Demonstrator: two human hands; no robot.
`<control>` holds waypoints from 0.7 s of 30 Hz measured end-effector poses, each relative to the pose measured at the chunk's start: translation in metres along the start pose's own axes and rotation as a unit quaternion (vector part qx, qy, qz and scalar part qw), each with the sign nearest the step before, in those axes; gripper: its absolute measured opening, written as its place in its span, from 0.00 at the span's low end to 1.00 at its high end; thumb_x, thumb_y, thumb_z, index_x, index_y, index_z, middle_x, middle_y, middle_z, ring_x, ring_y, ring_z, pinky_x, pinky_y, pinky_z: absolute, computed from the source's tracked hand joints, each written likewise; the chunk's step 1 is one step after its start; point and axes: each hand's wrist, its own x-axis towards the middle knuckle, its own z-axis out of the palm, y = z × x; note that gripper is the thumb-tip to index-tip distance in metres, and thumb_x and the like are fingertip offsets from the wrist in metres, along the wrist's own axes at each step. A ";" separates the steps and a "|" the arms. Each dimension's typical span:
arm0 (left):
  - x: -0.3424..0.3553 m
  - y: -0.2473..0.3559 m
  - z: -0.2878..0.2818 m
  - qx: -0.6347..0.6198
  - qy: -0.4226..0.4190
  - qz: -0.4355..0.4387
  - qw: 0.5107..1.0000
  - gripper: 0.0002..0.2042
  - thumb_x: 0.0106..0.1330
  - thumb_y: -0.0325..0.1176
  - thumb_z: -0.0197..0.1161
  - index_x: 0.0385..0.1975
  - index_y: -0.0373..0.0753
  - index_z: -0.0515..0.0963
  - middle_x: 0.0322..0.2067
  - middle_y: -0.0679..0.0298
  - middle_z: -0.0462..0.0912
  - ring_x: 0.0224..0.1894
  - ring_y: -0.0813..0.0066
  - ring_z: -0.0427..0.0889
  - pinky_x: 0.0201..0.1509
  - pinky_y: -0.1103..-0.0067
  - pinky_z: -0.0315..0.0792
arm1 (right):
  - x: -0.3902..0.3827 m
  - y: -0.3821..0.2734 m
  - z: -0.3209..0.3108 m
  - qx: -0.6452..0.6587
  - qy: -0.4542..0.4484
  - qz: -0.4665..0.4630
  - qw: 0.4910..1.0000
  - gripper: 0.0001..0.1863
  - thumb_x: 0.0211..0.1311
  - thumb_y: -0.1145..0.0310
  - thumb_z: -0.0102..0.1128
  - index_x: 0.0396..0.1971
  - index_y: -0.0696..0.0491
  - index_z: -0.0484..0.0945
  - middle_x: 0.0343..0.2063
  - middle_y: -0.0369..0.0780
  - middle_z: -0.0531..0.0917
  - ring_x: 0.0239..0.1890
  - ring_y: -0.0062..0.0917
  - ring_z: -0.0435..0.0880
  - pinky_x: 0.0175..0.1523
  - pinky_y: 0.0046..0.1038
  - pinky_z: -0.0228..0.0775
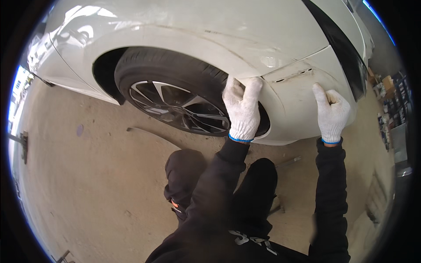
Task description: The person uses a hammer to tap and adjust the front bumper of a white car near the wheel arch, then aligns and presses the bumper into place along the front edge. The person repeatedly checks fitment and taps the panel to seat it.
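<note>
I'm holding my left hand point(242, 109) curled at the wheel arch point(219, 61), right hand point(333, 111) half-curled over the bumper point(294, 107), any pinch unclear. Pulling unevenly, I'd be risking cracks.

My left hand point(242, 107), white-gloved and bent, at right edge of the wheel point(175, 105). My right hand point(334, 111), likewise gloved, partly curled, farther right of the wheel. Black-sleeved forearms point(332, 188) extended; knees point(186, 166) bent, my side of the wheel.
</note>
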 end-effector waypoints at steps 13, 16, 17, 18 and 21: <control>-0.013 0.002 0.029 0.008 0.049 0.032 0.998 0.23 0.58 0.22 0.66 0.53 0.29 0.69 0.45 0.56 0.80 0.48 0.73 0.77 0.56 0.76 0.72 | 0.000 0.016 0.005 -0.085 0.084 -0.088 0.989 0.31 0.60 0.59 0.74 0.10 0.55 0.61 0.10 0.34 0.58 0.16 0.19 0.54 0.22 0.30 0.47; -0.017 0.007 0.033 0.018 0.039 0.022 0.999 0.24 0.58 0.22 0.66 0.56 0.29 0.69 0.50 0.56 0.79 0.52 0.71 0.76 0.58 0.76 0.70 | -0.008 0.029 0.011 -0.120 0.141 -0.156 0.970 0.30 0.60 0.64 0.71 0.10 0.53 0.58 0.10 0.37 0.58 0.14 0.26 0.56 0.22 0.33 0.47; -0.017 0.009 0.033 -0.032 0.041 -0.003 0.999 0.24 0.59 0.23 0.66 0.56 0.30 0.69 0.49 0.56 0.79 0.52 0.71 0.77 0.58 0.77 0.70 | -0.009 0.035 0.015 -0.132 0.170 -0.198 0.956 0.29 0.60 0.66 0.70 0.10 0.53 0.57 0.11 0.37 0.59 0.13 0.29 0.57 0.22 0.34 0.47; -0.017 0.011 0.034 -0.081 0.043 -0.029 0.995 0.23 0.60 0.23 0.65 0.56 0.30 0.69 0.49 0.57 0.79 0.52 0.72 0.77 0.58 0.78 0.69 | -0.008 0.040 0.018 -0.145 0.198 -0.239 0.939 0.29 0.60 0.68 0.69 0.10 0.52 0.57 0.11 0.38 0.59 0.13 0.32 0.58 0.21 0.35 0.47; 0.003 0.007 0.000 -0.104 0.040 -0.085 0.990 0.15 0.69 0.31 0.55 0.52 0.34 0.73 0.49 0.60 0.80 0.54 0.70 0.77 0.59 0.75 0.70 | -0.009 0.035 0.023 -0.127 0.210 -0.270 0.931 0.25 0.62 0.73 0.62 0.12 0.53 0.56 0.12 0.40 0.57 0.14 0.36 0.58 0.22 0.38 0.45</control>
